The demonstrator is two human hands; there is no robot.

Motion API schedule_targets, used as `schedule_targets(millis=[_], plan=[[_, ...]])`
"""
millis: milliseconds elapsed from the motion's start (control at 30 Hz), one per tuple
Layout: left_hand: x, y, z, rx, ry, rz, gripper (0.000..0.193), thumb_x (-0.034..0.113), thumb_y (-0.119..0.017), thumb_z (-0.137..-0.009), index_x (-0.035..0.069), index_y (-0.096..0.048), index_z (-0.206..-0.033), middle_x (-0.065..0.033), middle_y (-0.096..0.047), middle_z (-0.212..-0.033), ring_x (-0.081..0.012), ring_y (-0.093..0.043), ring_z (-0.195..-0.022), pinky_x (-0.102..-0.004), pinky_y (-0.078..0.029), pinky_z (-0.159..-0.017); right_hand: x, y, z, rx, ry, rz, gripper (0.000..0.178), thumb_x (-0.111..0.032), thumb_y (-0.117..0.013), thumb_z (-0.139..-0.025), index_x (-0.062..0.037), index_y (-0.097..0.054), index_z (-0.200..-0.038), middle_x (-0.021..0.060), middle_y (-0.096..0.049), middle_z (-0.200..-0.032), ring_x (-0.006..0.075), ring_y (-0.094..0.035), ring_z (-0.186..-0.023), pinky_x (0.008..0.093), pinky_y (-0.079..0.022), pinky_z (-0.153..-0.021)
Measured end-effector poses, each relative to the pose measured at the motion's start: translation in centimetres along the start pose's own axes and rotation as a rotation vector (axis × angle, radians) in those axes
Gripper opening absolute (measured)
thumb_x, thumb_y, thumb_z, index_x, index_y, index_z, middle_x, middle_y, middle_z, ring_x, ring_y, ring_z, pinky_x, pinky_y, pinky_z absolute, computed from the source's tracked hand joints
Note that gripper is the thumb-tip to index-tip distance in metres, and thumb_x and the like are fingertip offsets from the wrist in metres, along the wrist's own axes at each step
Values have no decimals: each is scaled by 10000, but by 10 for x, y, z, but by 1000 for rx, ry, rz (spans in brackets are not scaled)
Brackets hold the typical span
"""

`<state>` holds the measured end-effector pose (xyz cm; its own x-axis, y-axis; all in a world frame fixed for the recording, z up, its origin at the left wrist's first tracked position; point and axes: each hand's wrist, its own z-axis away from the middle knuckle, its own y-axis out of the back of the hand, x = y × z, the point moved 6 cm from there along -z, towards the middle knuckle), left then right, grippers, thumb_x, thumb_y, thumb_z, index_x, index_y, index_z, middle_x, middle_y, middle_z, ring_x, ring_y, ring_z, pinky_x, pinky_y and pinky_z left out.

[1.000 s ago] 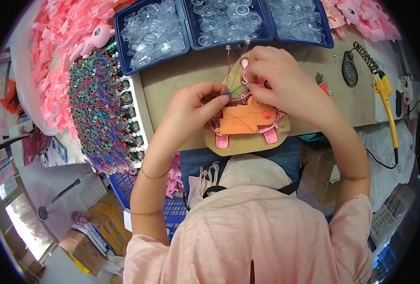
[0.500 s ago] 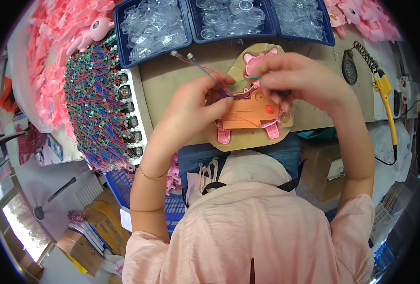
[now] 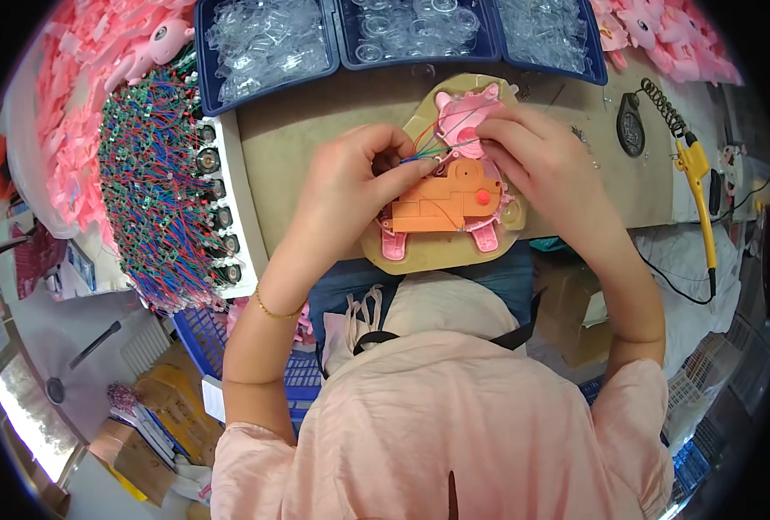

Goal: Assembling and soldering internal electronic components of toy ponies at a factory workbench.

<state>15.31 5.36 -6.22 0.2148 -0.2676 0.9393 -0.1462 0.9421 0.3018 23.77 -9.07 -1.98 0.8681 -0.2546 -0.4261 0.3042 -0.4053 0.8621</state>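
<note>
A pink animal-shaped toy shell (image 3: 454, 111) lies in a tan holder (image 3: 428, 263) on the table, its open side up. An orange plastic box (image 3: 433, 204) with a red round part (image 3: 483, 198) fills its body. My left hand (image 3: 350, 173) pinches a bundle of thin coloured wires (image 3: 428, 149) at the upper left of the box. Over the shell's right side, my right hand (image 3: 537, 156) has its fingers closed on a green wire that stretches from the bundle. The wire's far end is hidden by the fingers.
Blue trays (image 3: 340, 65) of clear plastic parts stand at the back. On the left are a heap of wired circuit boards (image 3: 155, 191), a white strip with round speakers (image 3: 208, 160) and piled pink shells (image 3: 60, 121). A yellow soldering iron (image 3: 701, 195) hangs at the right.
My right hand has turned, fingers now pointing left above the shell's head. The wires that stuck out to the upper left now bend rightward over the shell. The whole view has shifted slightly.
</note>
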Motion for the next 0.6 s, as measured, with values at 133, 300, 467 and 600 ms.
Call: schedule_targets(millis=[133, 300, 467, 600], plan=[[-8, 4, 2, -7, 85, 128, 189, 147, -692, -796, -6, -583, -770, -11, -566, -603, -50, -525, -554, -206, -410, -486, 3, 2, -3, -37, -10, -53, 174, -34, -631, -734, -24, -568, -896, 102, -583, -916, 290, -578, -814, 360, -471, -702], [-12, 7, 1, -85, 121, 125, 186, 167, -675, -815, -6, -603, -810, -1, -578, -633, -44, -511, -559, -202, -415, -490, -4, 0, -9, -51, 181, 66, 160, -50, -630, -731, -20, -574, -879, 89, -588, -924, 289, -576, -841, 362, -455, -761], [-15, 11, 4, -117, 83, 187, 208, 174, -650, -833, -15, -633, -919, -2, -608, -712, -41, -521, -615, -205, -432, -522, -3, 3, -1, -26, 123, -65, 122, -90, -623, -739, -24, -582, -833, 86, -589, -859, 272, -575, -809, 376, -441, -767], [-17, 10, 5, -103, 156, 233, 218, 167, -643, -837, -27, -636, -937, -7, -621, -756, -51, -528, -650, -222, -454, -576, 3, -4, -18, -194, -136, -58, 133, -116, -619, -758, -10, -592, -833, 108, -568, -803, 280, -555, -737, 398, -430, -726]])
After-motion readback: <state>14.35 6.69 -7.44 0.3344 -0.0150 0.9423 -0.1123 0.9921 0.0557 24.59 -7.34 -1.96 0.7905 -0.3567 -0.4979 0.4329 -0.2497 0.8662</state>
